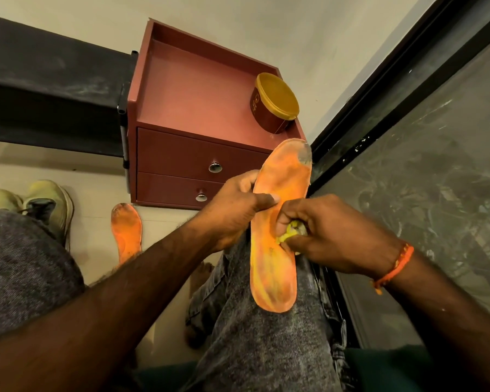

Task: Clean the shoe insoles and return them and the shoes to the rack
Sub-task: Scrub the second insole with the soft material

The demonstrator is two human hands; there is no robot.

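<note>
An orange insole (277, 188) with a grey, worn toe lies lengthwise over my right knee. My left hand (235, 210) grips its left edge, thumb pressed across the top. My right hand (323, 233) holds a small yellow cloth (290, 232) bunched in its fingers and presses it on the insole's middle. A second orange insole (126, 230) lies flat on the floor to the left. A pair of pale yellow-green shoes (48, 202) stands on the floor at the far left, partly hidden behind my left knee.
A small maroon drawer unit (187, 154) with two knobs stands ahead against the wall, with a brown tub with a yellow lid (275, 103) on top. A dark shelf (48, 89) runs to its left. A dark-framed glass panel (422, 165) lines the right side.
</note>
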